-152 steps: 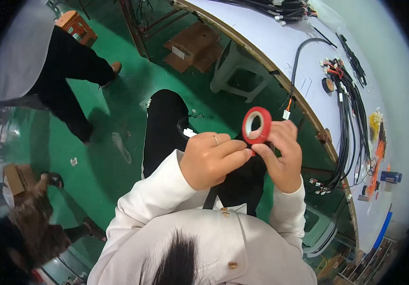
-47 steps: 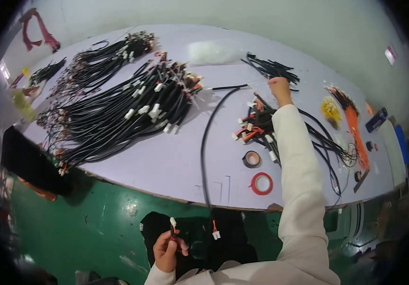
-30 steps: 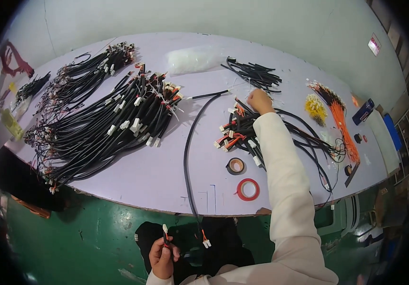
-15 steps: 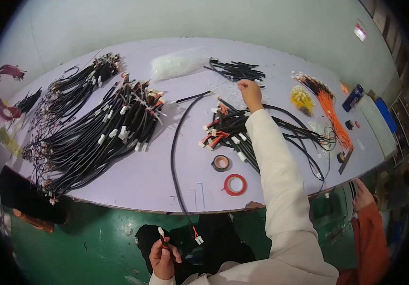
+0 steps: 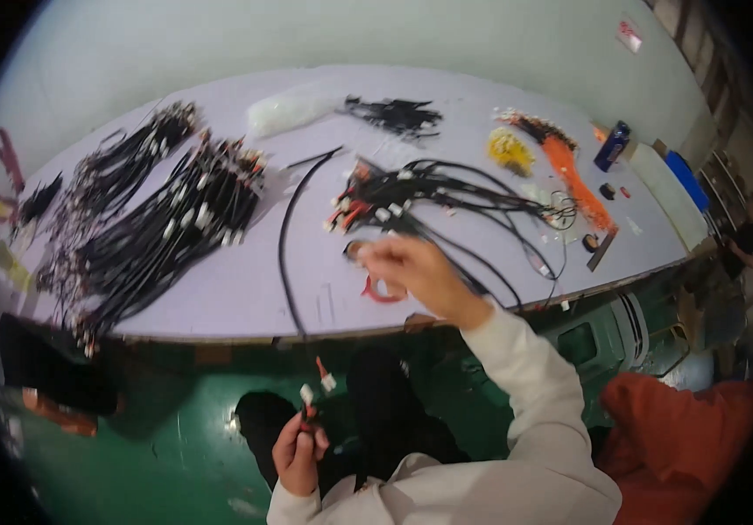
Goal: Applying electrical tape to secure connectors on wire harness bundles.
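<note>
Low over my lap, my left hand [image 5: 300, 455] is closed around a short wire end with a white connector [image 5: 308, 394] and red and black wires. Just above it hangs another white plug [image 5: 327, 382] on orange-red leads, at the lower end of a long black cable [image 5: 284, 254] that runs over the table's front edge. My right hand [image 5: 407, 271], blurred, is over the table with its fingers drawn together; what they hold is too smeared to name. Beneath it are a black tape roll [image 5: 350, 250] and a red tape roll [image 5: 376, 296], both partly covered.
Large bundles of black cables [image 5: 162, 232] fill the table's left. Another cable pile [image 5: 403, 185] lies mid-table. Farther back are a clear plastic bag [image 5: 289, 111] and short black tubes [image 5: 394, 115]. Orange wires [image 5: 578, 184] and a blue can [image 5: 612, 146] stand right. An orange-sleeved person [image 5: 683, 437] is close by.
My right hand has come back from the short black tubes toward the front, over the tape rolls. My left hand stays low with the connector. The whole view has shifted slightly.
</note>
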